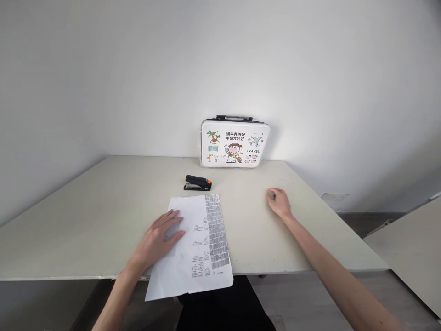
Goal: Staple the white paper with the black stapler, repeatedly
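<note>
A printed sheet of paper (193, 248) lies on the table, its lower edge hanging past the front. Small text and a dense grey printed strip run along its right side. My left hand (161, 236) rests flat on the paper's left part, fingers stretched out. Just beyond the sheet's top edge is a black stapler (198, 183) with an orange part at its right end. My right hand (279, 202) is closed on the table to the right of the paper. Something small and dark shows between its fingers, too small to name.
A white case (236, 143) with cartoon prints and a black handle stands upright against the wall at the table's back. The pale table (86, 216) ends in front at my lap. A wall socket (335, 196) is low on the right, and another pale surface (409, 248) stands beyond a gap.
</note>
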Available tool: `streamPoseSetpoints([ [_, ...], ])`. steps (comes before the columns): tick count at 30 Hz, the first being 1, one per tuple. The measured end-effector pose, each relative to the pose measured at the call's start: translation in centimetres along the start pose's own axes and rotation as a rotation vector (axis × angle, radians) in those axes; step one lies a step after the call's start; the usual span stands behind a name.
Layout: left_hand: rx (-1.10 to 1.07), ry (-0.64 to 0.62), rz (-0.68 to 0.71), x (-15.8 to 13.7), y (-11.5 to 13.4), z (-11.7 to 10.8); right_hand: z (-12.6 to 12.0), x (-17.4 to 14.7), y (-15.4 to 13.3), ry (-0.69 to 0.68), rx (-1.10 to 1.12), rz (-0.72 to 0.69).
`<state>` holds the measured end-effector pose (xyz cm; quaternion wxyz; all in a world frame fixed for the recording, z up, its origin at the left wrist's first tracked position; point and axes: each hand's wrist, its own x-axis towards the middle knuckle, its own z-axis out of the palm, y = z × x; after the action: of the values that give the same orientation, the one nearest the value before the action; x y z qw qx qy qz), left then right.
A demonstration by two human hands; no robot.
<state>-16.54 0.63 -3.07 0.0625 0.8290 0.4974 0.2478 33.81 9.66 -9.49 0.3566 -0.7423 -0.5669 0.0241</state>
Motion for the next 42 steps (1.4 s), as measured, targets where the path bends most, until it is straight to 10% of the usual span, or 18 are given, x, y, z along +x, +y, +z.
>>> streamPoseSetpoints([
  [10, 0.003, 0.002, -0.012, -0.4, 0.1, 0.4, 11.5, 1.8, -16.2, -0.23, 0.153, -0.296],
  [20, 0.002, -0.026, -0.008, -0.6, 0.6, 0.2, 15.0, 2.6, -22.4, -0.345, 0.238, -0.316],
  [42, -0.143, -0.014, -0.135, 0.2, 0.1, -0.6, 11.4, 2.4, -18.5, -0.418, 0.988, -0.094],
])
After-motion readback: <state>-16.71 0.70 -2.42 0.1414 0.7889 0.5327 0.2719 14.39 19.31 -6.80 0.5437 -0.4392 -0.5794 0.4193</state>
